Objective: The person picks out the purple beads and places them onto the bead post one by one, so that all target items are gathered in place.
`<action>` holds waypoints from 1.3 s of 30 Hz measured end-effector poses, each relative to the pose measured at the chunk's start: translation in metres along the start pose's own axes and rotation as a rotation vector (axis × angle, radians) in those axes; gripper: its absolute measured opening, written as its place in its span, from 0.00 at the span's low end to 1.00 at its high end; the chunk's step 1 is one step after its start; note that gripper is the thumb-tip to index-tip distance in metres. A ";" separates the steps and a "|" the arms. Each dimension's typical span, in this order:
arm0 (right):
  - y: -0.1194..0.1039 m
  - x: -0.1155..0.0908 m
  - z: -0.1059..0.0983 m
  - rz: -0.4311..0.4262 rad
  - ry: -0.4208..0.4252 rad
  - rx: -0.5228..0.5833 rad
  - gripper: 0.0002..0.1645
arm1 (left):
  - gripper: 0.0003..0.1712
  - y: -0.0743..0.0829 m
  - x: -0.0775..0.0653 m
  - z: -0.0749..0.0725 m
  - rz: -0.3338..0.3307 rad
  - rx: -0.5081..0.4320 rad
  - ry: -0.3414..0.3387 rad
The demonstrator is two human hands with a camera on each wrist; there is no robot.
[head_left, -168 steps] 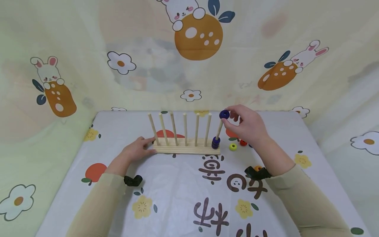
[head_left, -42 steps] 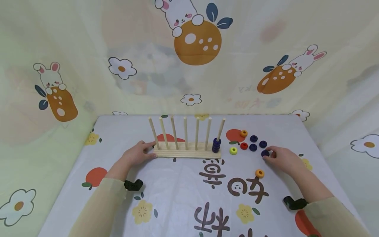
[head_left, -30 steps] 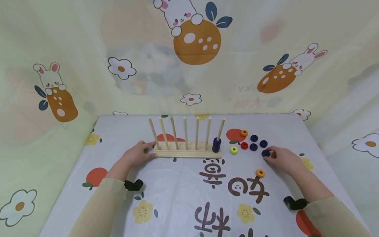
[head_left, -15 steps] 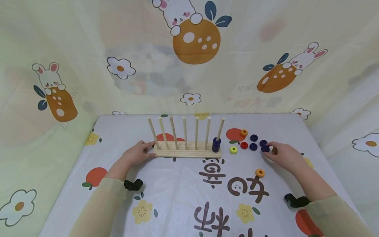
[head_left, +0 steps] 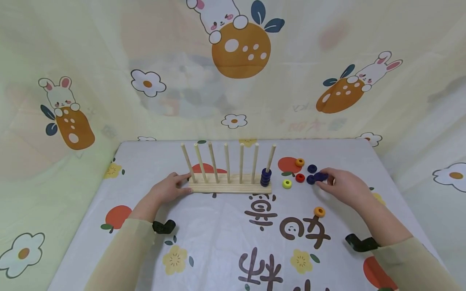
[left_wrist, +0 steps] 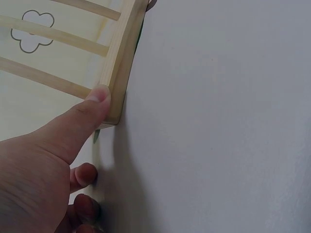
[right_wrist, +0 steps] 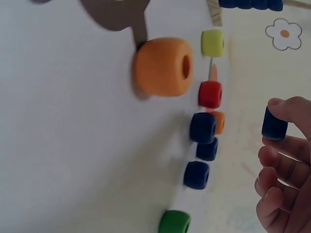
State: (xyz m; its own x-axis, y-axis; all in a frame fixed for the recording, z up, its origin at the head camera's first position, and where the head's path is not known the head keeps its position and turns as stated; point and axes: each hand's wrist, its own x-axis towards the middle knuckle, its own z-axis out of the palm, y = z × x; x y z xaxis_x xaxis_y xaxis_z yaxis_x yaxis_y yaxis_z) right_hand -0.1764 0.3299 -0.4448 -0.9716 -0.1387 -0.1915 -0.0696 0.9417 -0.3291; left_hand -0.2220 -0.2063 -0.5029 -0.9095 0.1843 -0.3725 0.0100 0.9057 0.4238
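My left hand point(head_left: 170, 189) grips the left end of a wooden peg rack point(head_left: 229, 188), and in the left wrist view its thumb point(left_wrist: 99, 94) presses the base. Several dark blue beads point(head_left: 266, 178) are stacked on the rightmost peg; the other pegs are bare. Off to the right, my right hand point(head_left: 344, 186) pinches a blue bead point(right_wrist: 275, 124) between thumb and forefinger, raised off the table in the right wrist view. Below it lie more blue beads point(right_wrist: 196, 174), which the held one partly overlaps in the head view.
A yellow-green bead point(head_left: 287, 184), a red bead point(head_left: 300, 178) and an orange bead point(head_left: 299, 162) lie right of the rack. Nearer sits another orange bead point(head_left: 319, 212). A green bead point(right_wrist: 175, 223) appears only in the right wrist view. Patterned cloth point(head_left: 211, 242) covers the table.
The right hand put a blue bead on the rightmost peg, moved right to the loose beads, and has now lifted another blue one, shifting slightly left. The left hand stays at the rack.
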 end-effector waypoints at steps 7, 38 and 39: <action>-0.014 0.000 -0.005 -0.009 0.019 0.026 0.31 | 0.43 -0.001 0.001 0.001 -0.008 -0.003 -0.006; -0.064 -0.003 -0.020 -0.125 0.254 0.059 0.36 | 0.42 0.000 0.002 0.001 -0.007 0.003 -0.009; -0.066 -0.003 -0.021 -0.124 0.253 0.063 0.37 | 0.42 0.000 0.002 0.001 -0.010 0.004 -0.009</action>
State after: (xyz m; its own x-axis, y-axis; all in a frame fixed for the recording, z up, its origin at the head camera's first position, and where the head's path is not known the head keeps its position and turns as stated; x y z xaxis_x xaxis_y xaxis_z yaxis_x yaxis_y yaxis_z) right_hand -0.1737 0.2743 -0.4033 -0.9827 -0.1628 0.0883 -0.1846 0.9004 -0.3941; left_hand -0.2233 -0.2059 -0.5044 -0.9059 0.1788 -0.3838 0.0028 0.9090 0.4168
